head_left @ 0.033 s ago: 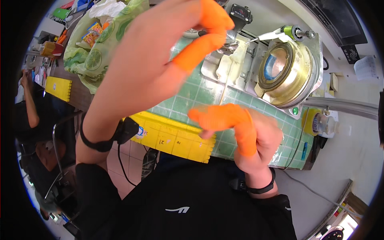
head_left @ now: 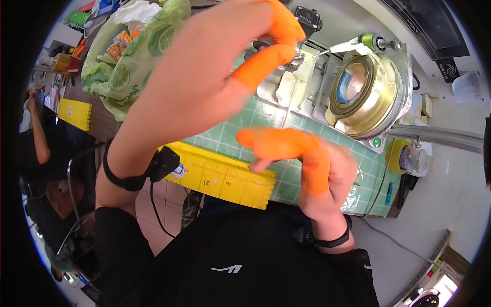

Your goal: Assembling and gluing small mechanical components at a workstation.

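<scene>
Both hands are raised above the green gridded mat [head_left: 266,125], each wearing orange finger cots. Left hand [head_left: 199,82], close to the camera, has thumb and forefinger curved toward each other, their cot-covered tips [head_left: 266,59] nearly meeting over a small metal part [head_left: 273,48] on the white fixture [head_left: 294,84]; whether the tips actually pinch that part cannot be told. Right hand [head_left: 317,169], lower and nearer the mat's front edge, is loosely curled, one cot-covered finger [head_left: 271,143] stretched leftward and another bent downward; it holds nothing visible. Yellow toothed tray [head_left: 220,176] lies along the mat's front-left edge, just beside the left wrist. Brass-coloured round machine head [head_left: 360,92] stands at the mat's far right corner. Green-and-white plastic bag [head_left: 133,56] rests on the bench beyond the mat's left edge. Second yellow tray [head_left: 74,113] lies further left, near another person's arm [head_left: 38,133].
</scene>
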`<state>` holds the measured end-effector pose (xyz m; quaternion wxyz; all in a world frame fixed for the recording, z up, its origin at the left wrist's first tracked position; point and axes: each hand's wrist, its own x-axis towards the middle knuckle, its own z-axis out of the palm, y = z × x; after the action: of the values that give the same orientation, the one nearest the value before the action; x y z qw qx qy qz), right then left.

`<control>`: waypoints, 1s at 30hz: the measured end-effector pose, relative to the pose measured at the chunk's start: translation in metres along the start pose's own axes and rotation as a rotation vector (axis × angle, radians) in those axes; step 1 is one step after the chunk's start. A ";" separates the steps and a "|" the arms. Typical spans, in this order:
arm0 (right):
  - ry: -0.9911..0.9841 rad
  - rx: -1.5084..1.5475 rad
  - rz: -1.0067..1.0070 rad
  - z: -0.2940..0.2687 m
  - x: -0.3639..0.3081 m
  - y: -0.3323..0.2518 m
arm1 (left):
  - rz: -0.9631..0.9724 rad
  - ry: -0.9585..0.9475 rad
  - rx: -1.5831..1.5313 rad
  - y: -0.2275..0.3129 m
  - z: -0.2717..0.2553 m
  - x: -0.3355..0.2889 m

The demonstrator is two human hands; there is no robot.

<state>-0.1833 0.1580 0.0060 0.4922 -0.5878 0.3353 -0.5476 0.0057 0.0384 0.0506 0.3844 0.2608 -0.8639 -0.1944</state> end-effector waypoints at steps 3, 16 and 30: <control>0.018 0.134 0.242 0.006 0.010 0.001 | 0.020 -0.062 -0.070 -0.017 0.014 0.008; 0.466 0.223 0.153 0.014 0.038 0.060 | 0.104 0.078 0.059 -0.018 0.045 0.006; 0.456 -0.075 -0.139 0.008 0.057 0.078 | 0.168 0.088 0.192 -0.010 0.027 0.010</control>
<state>-0.1539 0.0839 -0.0494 0.3426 -0.4884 0.4164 -0.6860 -0.0181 0.0279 0.0339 0.4102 0.2316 -0.8796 -0.0664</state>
